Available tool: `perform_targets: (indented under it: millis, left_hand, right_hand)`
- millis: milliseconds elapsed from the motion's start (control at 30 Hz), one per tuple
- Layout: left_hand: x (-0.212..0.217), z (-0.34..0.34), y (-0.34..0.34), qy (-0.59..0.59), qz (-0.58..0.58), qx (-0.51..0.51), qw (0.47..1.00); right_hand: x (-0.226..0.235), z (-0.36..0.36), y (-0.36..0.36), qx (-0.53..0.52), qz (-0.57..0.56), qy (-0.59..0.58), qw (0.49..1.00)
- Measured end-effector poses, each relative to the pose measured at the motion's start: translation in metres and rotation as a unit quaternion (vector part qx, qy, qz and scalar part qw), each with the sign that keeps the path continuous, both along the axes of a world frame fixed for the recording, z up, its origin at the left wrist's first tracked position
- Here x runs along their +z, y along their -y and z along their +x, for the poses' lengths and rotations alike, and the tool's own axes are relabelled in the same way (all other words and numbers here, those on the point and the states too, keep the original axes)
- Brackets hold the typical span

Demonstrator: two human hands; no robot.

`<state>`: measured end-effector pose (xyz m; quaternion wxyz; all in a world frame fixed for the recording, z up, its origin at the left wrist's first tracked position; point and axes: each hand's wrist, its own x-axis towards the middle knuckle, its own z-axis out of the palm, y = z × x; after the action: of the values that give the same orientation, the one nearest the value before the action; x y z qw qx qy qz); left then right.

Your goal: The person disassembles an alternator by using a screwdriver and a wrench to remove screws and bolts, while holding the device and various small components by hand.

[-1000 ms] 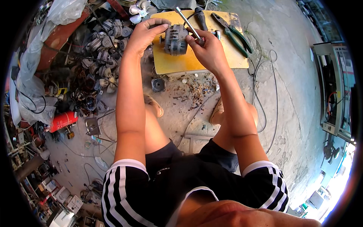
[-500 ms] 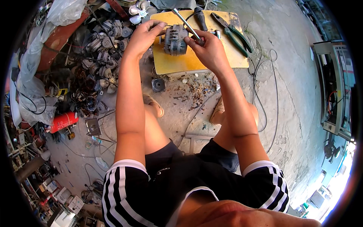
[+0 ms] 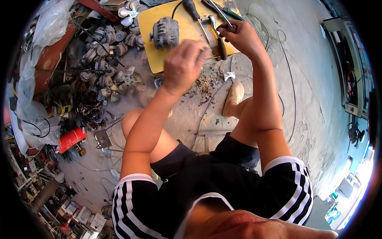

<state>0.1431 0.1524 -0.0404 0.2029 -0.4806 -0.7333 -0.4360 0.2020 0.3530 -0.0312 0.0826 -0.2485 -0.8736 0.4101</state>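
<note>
A grey, dusty electric motor [image 3: 166, 34] sits upright on the yellow board, with neither hand on it. My left hand [image 3: 185, 65] is in front of the motor, blurred by motion. Its fingers are curled together at the board's near edge; whatever small thing may be in them is too smeared to name. My right hand [image 3: 243, 38] is closed around the lower end of a shiny metal socket driver [image 3: 219, 12], whose shaft slants up and left. Below that shaft a hammer [image 3: 217, 35] lies on the board, its dark grip toward me.
The yellow board [image 3: 153, 59] also bears a black-handled screwdriver [image 3: 191, 10] and green-handled pliers [image 3: 232, 14]. Old motors [image 3: 101, 55] and fan blades [image 3: 129, 14] are heaped at the left. A cable [image 3: 292, 87] curves over the floor at the right. Debris [image 3: 205, 81] lies before the board.
My left hand has left the motor and moved toward me and right. My right hand has moved right with the socket driver, uncovering the hammer. The motor now stands free of both hands.
</note>
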Motion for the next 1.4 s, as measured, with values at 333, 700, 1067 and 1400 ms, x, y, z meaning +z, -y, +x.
perform_targets:
  millis: [333, 700, 1067, 1400]
  left_hand:
    - [-0.035, 0.002, -0.031, 0.042, -0.144, 0.001, 0.989]
    - [-0.043, 0.01, -0.04, 0.015, -0.167, -0.003, 0.986]
    - [-0.041, -0.011, -0.061, -0.049, -0.127, 0.017, 0.991]
    - [-0.01, -0.004, -0.038, -0.091, -0.018, 0.035, 0.995]
  right_hand:
    - [-0.007, 0.017, -0.017, -0.04, 0.057, 0.002, 0.998]
    - [-0.022, 0.018, 0.002, -0.021, 0.081, 0.001, 0.997]
    - [-0.016, 0.016, -0.012, -0.095, 0.056, 0.014, 0.994]
    - [-0.008, 0.013, -0.018, -0.088, -0.028, -0.069, 0.993]
